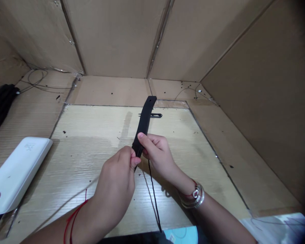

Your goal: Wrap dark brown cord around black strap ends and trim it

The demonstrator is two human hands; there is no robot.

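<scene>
A long black strip (145, 118) with a small hole near its top end rises at a tilt in the middle of the view. My left hand (120, 183) pinches its lower end, fingers closed. Just above and to the right, my right hand (159, 154) grips the strip, thumb on its face. A black cord (154, 193) hangs below my right hand towards the front edge. Behind the strip, small black thread snips (156, 115) lie on the board, partly hidden by it.
A white power bank (20, 173) lies at the left, with a black bundle (1, 105) behind it. Thin wires (38, 83) curl at the back left. Cardboard walls (117, 37) enclose the pale board (91, 122). A turquoise round item (183, 235) shows at the front edge.
</scene>
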